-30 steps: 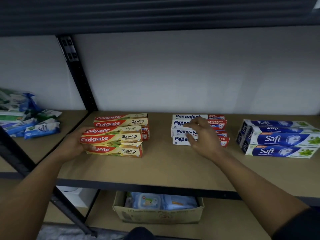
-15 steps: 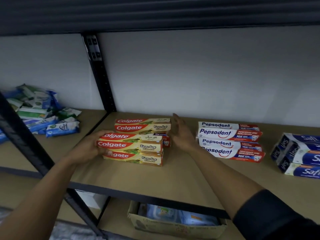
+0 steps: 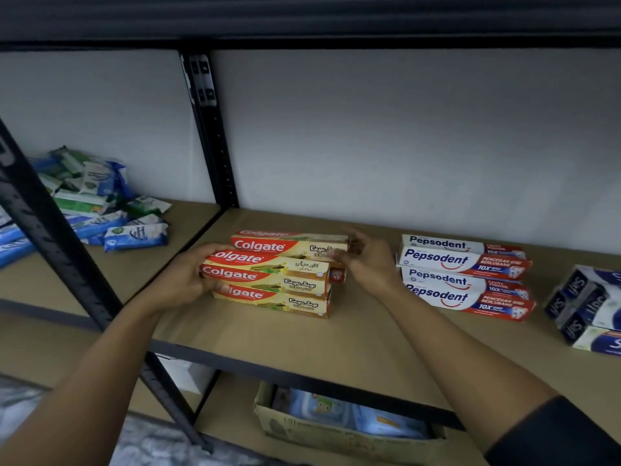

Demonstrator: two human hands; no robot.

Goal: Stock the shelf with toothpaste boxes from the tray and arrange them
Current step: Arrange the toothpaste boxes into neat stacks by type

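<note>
Two stacks of red and cream Colgate boxes lie on the brown shelf board (image 3: 302, 344). My left hand (image 3: 181, 280) grips the left end of the front Colgate stack (image 3: 268, 280), fingers curled round its upper box. My right hand (image 3: 368, 264) holds the right end of the back Colgate stack (image 3: 289, 245), with the thumb in front and the fingers over the far side. To the right, a stack of white and red Pepsodent boxes (image 3: 463, 275) lies untouched. Blue and white Safi boxes (image 3: 588, 307) sit at the right edge, partly cut off.
A black upright post (image 3: 210, 129) separates this bay from the left one, which holds a pile of blue and green sachets (image 3: 97, 203). A slanted black post (image 3: 57, 250) crosses the front left. A cardboard box (image 3: 336, 432) with blue packs sits on the shelf below.
My right hand left the Pepsodent boxes, moved left and now holds the right end of the back Colgate stack. My left hand stays on the front Colgate stack. My view shifted left.
</note>
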